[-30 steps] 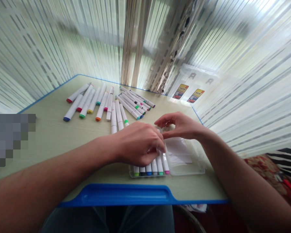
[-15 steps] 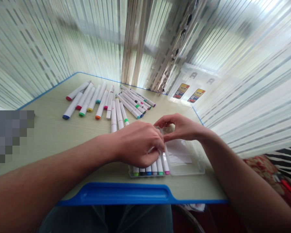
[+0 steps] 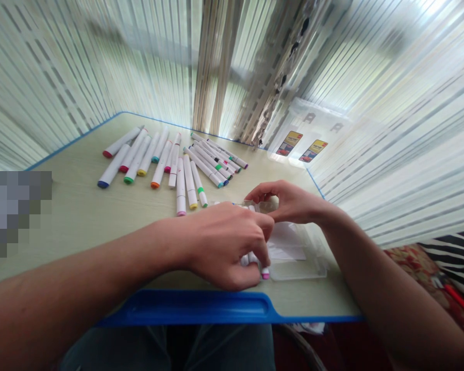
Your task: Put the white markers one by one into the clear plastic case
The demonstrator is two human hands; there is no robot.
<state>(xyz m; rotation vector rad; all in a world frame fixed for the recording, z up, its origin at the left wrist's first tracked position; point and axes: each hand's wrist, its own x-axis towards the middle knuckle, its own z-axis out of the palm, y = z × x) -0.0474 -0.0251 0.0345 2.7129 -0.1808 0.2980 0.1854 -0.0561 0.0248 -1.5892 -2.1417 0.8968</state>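
A clear plastic marker case (image 3: 320,270) lies unfolded on the table in front of me. White markers sit side by side in its left half, mostly covered by my left hand (image 3: 235,245). The fingers of that hand are bent down over them, the index finger and thumb at a pink-ended marker (image 3: 265,274) at the right of the row. My right hand (image 3: 280,201) grips the case near its far middle edge, thumb on the near side and fingers behind. A white paper (image 3: 290,242) shows in the right half.
Beyond the case several loose white markers (image 3: 154,162) with coloured ends lie spread over the table (image 3: 77,216). A clear container (image 3: 317,116) with two labels stands at the back right, against string curtains (image 3: 154,62). A blue trough (image 3: 201,305) forms the near edge.
My left hand has moved slightly right and toward me over the marker row, now covering more marker ends. My right hand has stayed at the case.
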